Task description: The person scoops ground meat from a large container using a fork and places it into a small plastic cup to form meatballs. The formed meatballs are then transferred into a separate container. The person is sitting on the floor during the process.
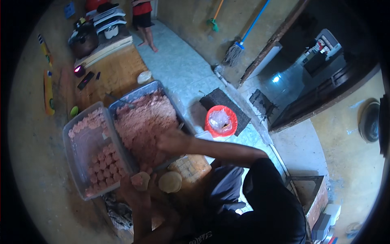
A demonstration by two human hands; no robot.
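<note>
My left hand [132, 186] holds a thin round dough wrapper [145, 182] with a lump of pink minced filling [137, 180] on it. My right hand [172, 141] is curled low over the pink mince [143, 122] in a large grey tub [155, 84]. A light metal-looking piece [181, 125] shows just beyond that fist; whether I grip it cannot be made out. A stack of round wrappers [170, 182] lies near my left hand. On the left, a clear plastic tray [76, 164] holds rows of shaped pink pieces [106, 167].
A wooden table [122, 65] bears a phone-like dark object [86, 80] and a pale round lid-like item [144, 77]. A red bucket [207, 122] with plastic bags stands on the floor mat [245, 122]. A person [144, 24] stands beyond the table. A mop [235, 53] leans on the wall.
</note>
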